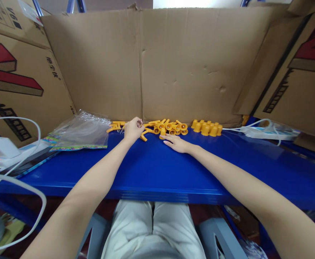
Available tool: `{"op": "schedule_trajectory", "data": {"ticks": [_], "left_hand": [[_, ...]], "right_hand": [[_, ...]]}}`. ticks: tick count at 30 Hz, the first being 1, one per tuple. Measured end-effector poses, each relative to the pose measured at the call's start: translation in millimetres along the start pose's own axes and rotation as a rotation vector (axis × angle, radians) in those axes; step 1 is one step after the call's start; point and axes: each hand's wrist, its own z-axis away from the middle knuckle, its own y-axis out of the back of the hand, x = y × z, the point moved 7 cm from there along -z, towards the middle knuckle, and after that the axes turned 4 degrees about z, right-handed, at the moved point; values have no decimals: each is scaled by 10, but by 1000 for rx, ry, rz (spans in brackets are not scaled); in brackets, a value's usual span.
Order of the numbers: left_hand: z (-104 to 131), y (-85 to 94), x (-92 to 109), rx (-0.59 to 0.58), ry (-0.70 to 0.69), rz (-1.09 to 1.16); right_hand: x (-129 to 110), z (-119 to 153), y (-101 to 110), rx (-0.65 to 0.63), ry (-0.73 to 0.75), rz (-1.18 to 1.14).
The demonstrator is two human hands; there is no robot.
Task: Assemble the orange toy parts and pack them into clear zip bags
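My left hand (133, 131) is closed in a pinch at the back of the blue table, with a small shiny metal chain (141, 122) showing at its fingertips. Around it lie yellow forked plastic pieces (144, 137), and more metal bits (121, 131) are visible to its left. My right hand (176, 143) rests low over the table with its fingers stretched out. Its fingertips are at a small yellow plastic cup (162, 132) that stands upside down. Just behind are several yellow horn-shaped pieces (177, 127), many with their hollow ends facing me.
Several yellow cups (207, 128) stand grouped at the right. Clear plastic bags (82, 131) lie left on the blue table (149, 169). Cardboard (190, 64) walls the back and sides. White power strips (272, 133) and a charger with its cable (5, 146) sit at the sides.
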Motion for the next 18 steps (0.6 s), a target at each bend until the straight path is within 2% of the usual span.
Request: {"op": "schedule_trajectory", "data": {"ticks": [3, 7, 12, 14, 18], "left_hand": [[10, -25, 33, -9, -16, 24], [6, -75, 38, -73, -44, -18], [19, -266, -136, -267, -64, -209], [37, -344, -205, -351, -78, -279], [73, -371, -237, -447, -36, -347]], "right_hand": [[-24, -1, 4, -55, -55, 13], [-49, -12, 21, -193, -177, 25], [-124, -58, 46, -289, -234, 65], [-142, -73, 29, -268, -245, 70], [-168, -70, 15, -119, -214, 65]]}}
